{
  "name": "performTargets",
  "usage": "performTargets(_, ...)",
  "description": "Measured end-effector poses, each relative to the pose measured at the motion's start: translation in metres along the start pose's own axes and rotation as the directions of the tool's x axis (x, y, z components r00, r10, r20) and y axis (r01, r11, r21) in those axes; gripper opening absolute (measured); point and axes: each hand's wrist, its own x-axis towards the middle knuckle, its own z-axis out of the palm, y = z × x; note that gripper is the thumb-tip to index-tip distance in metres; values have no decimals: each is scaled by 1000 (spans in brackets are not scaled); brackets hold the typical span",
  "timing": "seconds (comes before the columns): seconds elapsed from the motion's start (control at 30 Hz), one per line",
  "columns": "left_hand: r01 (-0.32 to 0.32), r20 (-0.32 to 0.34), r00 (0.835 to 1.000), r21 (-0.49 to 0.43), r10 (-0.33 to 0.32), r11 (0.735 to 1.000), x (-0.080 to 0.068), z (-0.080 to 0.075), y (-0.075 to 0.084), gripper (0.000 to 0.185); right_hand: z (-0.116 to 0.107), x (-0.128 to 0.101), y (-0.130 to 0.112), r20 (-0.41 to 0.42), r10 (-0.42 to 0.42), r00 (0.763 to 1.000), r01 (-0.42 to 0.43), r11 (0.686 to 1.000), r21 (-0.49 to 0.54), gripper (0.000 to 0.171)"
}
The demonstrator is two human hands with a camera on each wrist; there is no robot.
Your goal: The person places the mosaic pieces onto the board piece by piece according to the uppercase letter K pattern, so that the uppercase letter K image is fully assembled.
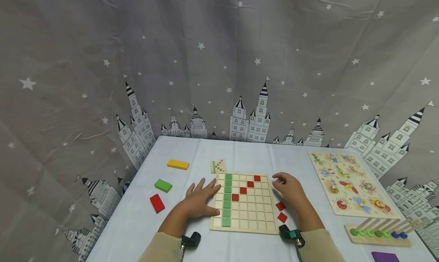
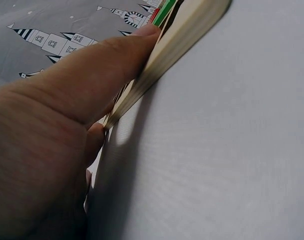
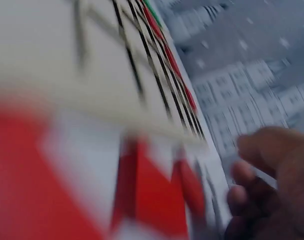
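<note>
White cloth covers the table; two loose red tiles [image 1: 281,211] lie just right of the wooden grid board [image 1: 244,202], beside the right hand [image 1: 288,187], loosely curled, empty. Left hand [image 1: 200,196] presses flat on the board's left edge.

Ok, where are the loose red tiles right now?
In the head view, two loose red tiles lie on the tablecloth just right of the grid board, under the right hand.
</note>
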Motion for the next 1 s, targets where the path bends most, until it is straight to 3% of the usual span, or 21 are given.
performTargets(0.1, 3, 4, 1000, 3, -3, 1000, 1, -1, 1, 97, -16, -17, 20, 58, 25, 998, -21, 998, -57, 36)
performTargets(0.27, -7, -2, 1000, -5, 7, 1000, 0, -3, 3, 96, -27, -35, 40, 137, -8, 990, 24, 994, -110, 31)
performTargets(0.5, 1, -5, 1000, -6, -1, 1000, -1, -2, 4, 97, -20, -36, 47, 86, -45, 995, 56, 989, -134, 26)
performTargets(0.67, 6, -14, 1000, -18, -6, 1000, -2, 0, 3, 98, -20, -35, 49, 115, -57, 992, 73, 988, -139, 33)
performTargets(0.83, 9, -13, 1000, -21, -9, 1000, -2, -1, 3, 97, -22, -35, 51, 137, -69, 988, 89, 985, -147, 30)
performTargets(1.0, 15, -4, 1000, -23, -15, 1000, -1, -1, 4, 97, -20, -39, 46, 71, -65, 995, 74, 987, -144, 26)
